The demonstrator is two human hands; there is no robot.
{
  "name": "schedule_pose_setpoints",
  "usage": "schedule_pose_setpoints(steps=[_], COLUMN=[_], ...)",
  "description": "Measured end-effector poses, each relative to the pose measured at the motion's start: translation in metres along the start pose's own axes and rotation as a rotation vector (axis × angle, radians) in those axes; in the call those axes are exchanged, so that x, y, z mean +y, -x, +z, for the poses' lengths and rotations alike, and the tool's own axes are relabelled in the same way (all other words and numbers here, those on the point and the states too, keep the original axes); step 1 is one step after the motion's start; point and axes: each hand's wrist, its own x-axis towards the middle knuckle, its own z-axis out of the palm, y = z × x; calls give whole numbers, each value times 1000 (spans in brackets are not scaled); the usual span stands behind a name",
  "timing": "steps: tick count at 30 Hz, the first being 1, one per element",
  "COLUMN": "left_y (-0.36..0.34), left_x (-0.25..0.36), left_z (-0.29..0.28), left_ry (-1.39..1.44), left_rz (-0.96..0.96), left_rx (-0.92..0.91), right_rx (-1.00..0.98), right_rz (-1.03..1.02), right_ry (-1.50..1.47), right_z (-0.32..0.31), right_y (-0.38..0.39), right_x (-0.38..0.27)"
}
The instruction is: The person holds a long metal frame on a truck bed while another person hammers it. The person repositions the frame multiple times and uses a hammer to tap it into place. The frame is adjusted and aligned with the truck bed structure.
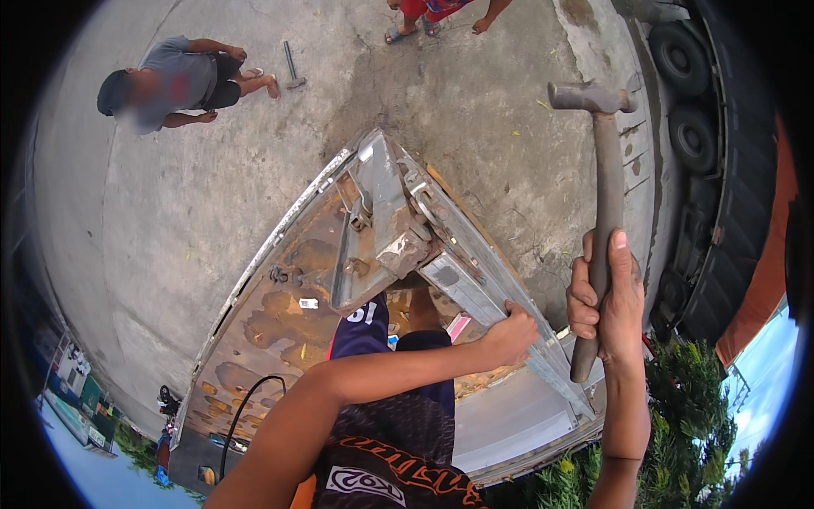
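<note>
My right hand is wrapped round the handle of a hammer, raised upright at the right with its metal head at the top. My left arm reaches across my body, and the left hand grips the edge of a grey metal beam. That beam slants up to a bracket-like metal frame with bolts and a rusty block near its joint. All of this metalwork is at the corner of a rusty, wet, puddled platform. The platform lies beneath me.
On the concrete ground below lies a sledgehammer. A person in a grey shirt stands at upper left; another person's legs show at the top. A truck with large tyres is at right. A black cable crosses the platform.
</note>
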Motion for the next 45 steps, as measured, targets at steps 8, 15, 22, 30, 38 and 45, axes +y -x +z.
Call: schedule_pose_setpoints(steps=[8, 15, 22, 30, 38, 45], left_y=[2, 20, -1, 5, 1, 7], left_x=[-4, -10, 1, -4, -5, -7], left_z=[-29, 12, -13, -25, -26, -23], left_ry=[-26, 54, 37, 16, 3, -59], left_rz=[43, 68, -3, -22, -69, -1], left_rx=[-34, 356, -65, -72, -53, 110], right_rx=[-570, -657, 357, 36, 148, 119], right_rz=[-97, -28, -189, 173, -181, -61], right_ry=[937, 655, 110, 205, 128, 77], right_z=[70, 52, 48, 20, 39, 1], right_y=[5, 26, 22, 5, 3, 15], right_x=[22, 21, -24, -6, 3, -4])
